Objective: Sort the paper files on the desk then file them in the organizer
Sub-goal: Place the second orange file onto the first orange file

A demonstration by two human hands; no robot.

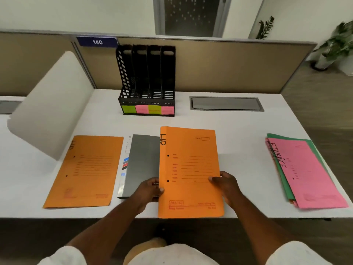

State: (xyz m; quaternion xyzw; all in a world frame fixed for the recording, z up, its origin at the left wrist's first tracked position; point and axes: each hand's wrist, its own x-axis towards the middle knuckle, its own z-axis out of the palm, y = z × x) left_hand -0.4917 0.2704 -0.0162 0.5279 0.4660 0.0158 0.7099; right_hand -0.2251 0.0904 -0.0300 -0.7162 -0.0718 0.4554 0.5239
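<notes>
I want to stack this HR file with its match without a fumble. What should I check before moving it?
1. Grip: left hand and right hand both hold the held orange HR folder: ok.
2. Target: the other orange HR folder lies flat on the left: ok.
3. Path: grey folder lies between them: not ok, lift over.
4. Clutter: pink FINANCE folder stack, far right, out of the way: ok.
5. Labels on the organizer: cannot tell, blurred.
</notes>
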